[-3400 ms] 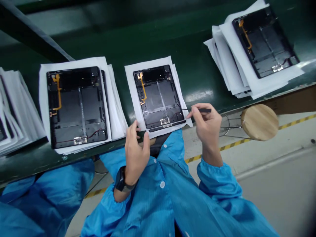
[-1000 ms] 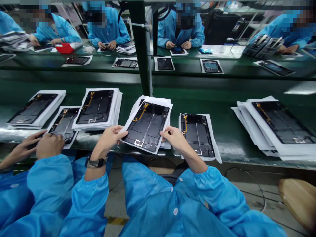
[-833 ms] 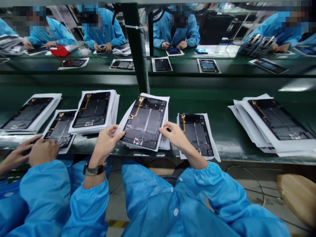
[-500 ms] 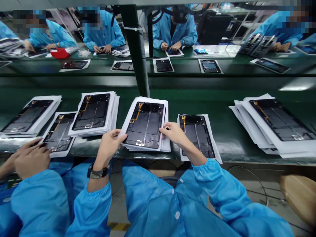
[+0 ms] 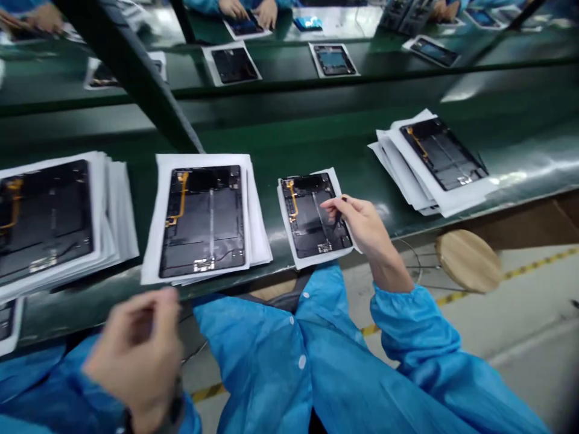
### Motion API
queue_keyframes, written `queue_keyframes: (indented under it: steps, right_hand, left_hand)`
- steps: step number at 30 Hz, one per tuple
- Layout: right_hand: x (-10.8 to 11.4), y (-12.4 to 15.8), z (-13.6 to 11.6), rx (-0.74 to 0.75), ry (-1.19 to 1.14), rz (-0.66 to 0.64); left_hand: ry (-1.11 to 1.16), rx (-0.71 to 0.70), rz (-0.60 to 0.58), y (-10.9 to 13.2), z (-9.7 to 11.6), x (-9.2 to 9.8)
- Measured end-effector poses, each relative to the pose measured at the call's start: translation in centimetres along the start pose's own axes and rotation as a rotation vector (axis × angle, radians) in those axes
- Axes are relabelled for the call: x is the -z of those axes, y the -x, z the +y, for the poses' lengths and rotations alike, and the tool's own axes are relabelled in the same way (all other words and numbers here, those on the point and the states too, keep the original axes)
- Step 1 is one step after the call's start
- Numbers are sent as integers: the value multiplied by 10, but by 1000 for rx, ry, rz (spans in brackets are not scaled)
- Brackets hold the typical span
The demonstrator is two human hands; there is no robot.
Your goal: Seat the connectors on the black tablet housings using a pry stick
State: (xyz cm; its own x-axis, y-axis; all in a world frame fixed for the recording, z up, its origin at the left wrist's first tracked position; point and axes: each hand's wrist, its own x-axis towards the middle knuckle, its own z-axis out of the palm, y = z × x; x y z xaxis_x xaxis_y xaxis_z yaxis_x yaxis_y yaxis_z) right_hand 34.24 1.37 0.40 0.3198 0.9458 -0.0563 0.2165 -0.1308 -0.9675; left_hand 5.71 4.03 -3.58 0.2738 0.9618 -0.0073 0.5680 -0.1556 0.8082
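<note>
My right hand is over the right side of an opened tablet, whose orange ribbon cable shows at the left. Its fingers are closed on a slim dark tool, mostly hidden by the hand. That tablet lies on a white sheet at the bench edge. My left hand, blurred and with curled fingers, hangs in front of the bench, apart from the tablets; whether it holds anything is unclear. Just beyond it, another opened tablet tops a stack of white sheets.
Further stacks with opened tablets stand at left and right. A dark post rises behind the middle stack. Across the green bench, co-workers' hands work on tablets. A wooden stool stands at right.
Both hands have let go of the sheet with the tablet on the middle stack. My right hand moved to the tablet at right; my left drew back toward me. The view turned right.
</note>
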Motion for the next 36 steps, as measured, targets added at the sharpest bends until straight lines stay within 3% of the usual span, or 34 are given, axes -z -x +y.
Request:
queue_keyframes:
  steps: [3,5,10,14,26,36]
  right_hand:
    - [44,8,24,-52,120,83]
    - [59,16,39,-102,116,87]
    - [68,36,68,-59,-45,74]
    - [65,48,85,-32,-107,51]
    - [57,48,97,103,-2,-50]
    - [55,49,101,143,39,-55]
  left_hand:
    - [-44,-108,-63,8,8,-35]
    - [-105,-223,-85,16,16,-59]
    - [-277,-477,-116,32,42,-118]
    - [-402,-585,-113,28,54,-143]
    - [-443,-624,-188,17,49,-147]
    - [-311,-614,-201,16,41,-140]
